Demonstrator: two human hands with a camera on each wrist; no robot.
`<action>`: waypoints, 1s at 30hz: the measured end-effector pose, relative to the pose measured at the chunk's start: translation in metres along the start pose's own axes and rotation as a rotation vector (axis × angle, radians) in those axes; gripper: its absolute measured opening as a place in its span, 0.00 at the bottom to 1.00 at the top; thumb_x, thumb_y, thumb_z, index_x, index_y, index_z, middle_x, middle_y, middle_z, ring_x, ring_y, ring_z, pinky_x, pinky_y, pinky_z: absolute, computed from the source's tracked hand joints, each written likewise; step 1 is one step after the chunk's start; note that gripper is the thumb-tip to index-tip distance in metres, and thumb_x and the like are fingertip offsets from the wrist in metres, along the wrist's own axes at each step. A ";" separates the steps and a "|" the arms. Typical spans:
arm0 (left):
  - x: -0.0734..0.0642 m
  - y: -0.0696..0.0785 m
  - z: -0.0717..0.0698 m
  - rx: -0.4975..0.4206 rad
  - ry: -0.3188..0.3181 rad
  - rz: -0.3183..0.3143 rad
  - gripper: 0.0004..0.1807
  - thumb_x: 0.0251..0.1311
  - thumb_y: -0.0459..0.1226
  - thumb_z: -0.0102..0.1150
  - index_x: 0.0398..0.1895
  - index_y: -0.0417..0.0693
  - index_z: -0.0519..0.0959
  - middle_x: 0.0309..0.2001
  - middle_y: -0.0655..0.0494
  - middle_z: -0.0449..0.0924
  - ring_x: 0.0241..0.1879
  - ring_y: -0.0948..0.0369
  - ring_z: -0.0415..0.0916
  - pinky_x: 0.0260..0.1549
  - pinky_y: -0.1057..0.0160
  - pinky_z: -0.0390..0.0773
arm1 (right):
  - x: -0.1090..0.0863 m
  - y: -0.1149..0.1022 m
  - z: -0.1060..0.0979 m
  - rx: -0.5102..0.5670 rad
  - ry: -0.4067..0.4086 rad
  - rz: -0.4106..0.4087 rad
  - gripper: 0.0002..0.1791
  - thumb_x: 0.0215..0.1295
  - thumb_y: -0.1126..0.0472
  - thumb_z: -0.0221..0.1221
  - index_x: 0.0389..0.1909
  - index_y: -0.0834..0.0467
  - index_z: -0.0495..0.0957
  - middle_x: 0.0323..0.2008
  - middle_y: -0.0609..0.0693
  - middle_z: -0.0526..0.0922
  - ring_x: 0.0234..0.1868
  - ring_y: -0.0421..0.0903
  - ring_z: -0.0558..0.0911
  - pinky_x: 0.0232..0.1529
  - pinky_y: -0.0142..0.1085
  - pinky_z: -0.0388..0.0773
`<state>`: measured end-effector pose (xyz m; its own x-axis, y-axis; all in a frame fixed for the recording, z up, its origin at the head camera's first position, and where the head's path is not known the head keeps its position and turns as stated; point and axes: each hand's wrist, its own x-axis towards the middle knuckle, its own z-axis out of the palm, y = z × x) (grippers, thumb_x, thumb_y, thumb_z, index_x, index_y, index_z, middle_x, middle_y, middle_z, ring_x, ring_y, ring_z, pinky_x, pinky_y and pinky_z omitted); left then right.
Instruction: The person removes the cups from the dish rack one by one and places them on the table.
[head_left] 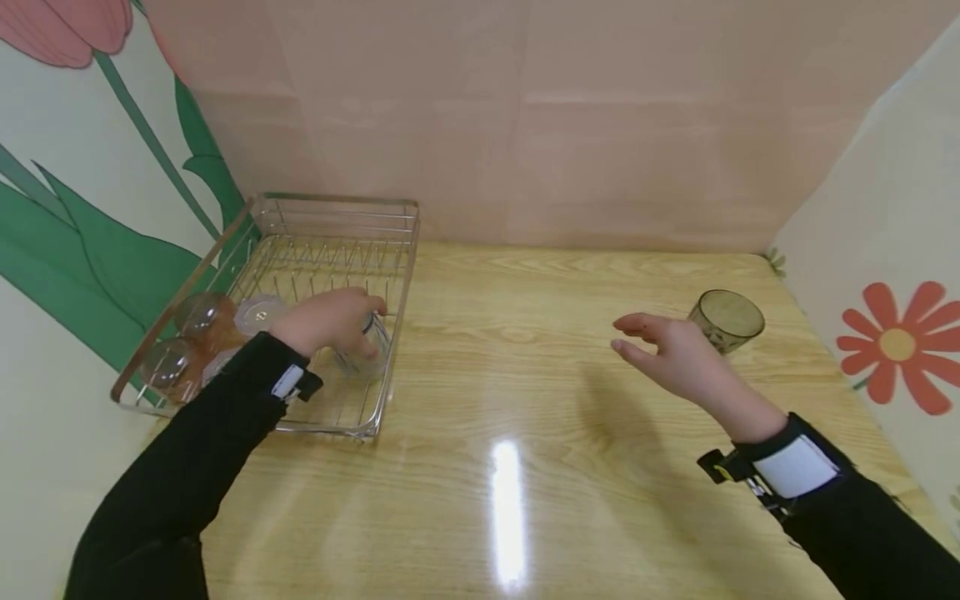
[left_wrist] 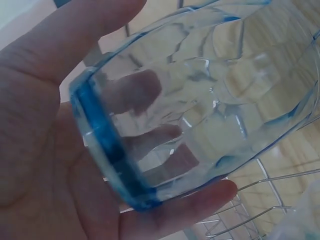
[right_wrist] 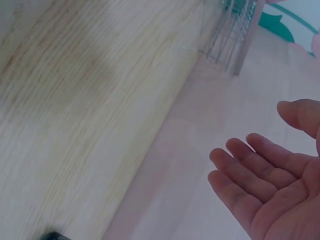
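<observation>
My left hand (head_left: pixel 330 321) reaches into a wire dish rack (head_left: pixel 408 275) and grips a clear glass (head_left: pixel 377 337). In the left wrist view this glass (left_wrist: pixel 215 100) has faceted sides and a thick blue-tinted base, which lies toward my palm; the fingers wrap around its lower part and show through it. Over the right side of the table, my right hand (head_left: pixel 678 354) is held in the air, fingers loosely bent and nothing in its grasp. Just behind it a dark tinted glass (head_left: pixel 727 321) stands upright on the table, partly hidden by the hand.
Several upturned glasses, amber-tinted (head_left: pixel 171 364) and clear (head_left: pixel 258 314), sit in the rack's left part. Wire prongs (head_left: pixel 330 258) line its back half. A pink wall (head_left: pixel 525 125) closes off the back of the wooden table (head_left: pixel 487 375); patterned panels flank both sides.
</observation>
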<state>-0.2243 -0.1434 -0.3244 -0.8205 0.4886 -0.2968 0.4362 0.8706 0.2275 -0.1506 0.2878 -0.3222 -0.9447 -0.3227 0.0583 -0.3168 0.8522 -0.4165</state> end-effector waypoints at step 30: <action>0.015 -0.006 0.015 0.094 0.056 0.058 0.29 0.39 0.46 0.71 0.49 0.52 0.77 0.47 0.45 0.77 0.40 0.52 0.73 0.37 0.49 0.78 | 0.000 0.003 0.029 0.047 -0.037 -0.050 0.20 0.67 0.53 0.54 0.50 0.63 0.77 0.48 0.66 0.82 0.48 0.63 0.80 0.47 0.59 0.78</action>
<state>-0.2337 -0.1405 -0.3444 -0.8110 0.5368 -0.2326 0.5143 0.8437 0.1540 -0.1489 0.2784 -0.3500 -0.9237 -0.3802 0.0469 -0.3585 0.8145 -0.4562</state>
